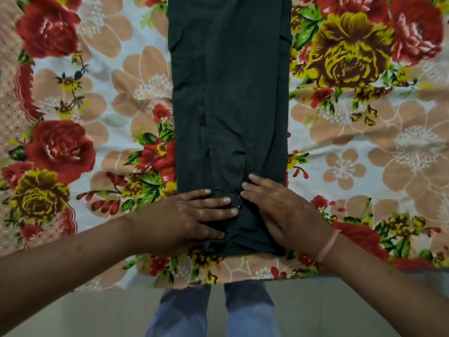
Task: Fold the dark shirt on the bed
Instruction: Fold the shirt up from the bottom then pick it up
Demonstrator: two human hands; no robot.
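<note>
The dark shirt point(230, 93) lies as a long narrow strip down the middle of the bed, its sides folded inward, running from the top of the view to the near edge. My left hand point(187, 215) rests flat on its near left corner, fingers spread and pointing right. My right hand point(279, 210) presses flat on the near right part, fingers pointing up and left. A small metal snap point(240, 207) shows between the two hands. Neither hand pinches the cloth. The shirt's far end is cut off by the frame.
A floral bedsheet point(97, 117) with red and yellow roses covers the bed on both sides of the shirt. The bed's near edge point(243, 280) runs just below the hands. Beneath it are my blue trouser legs point(213, 312) and a pale floor.
</note>
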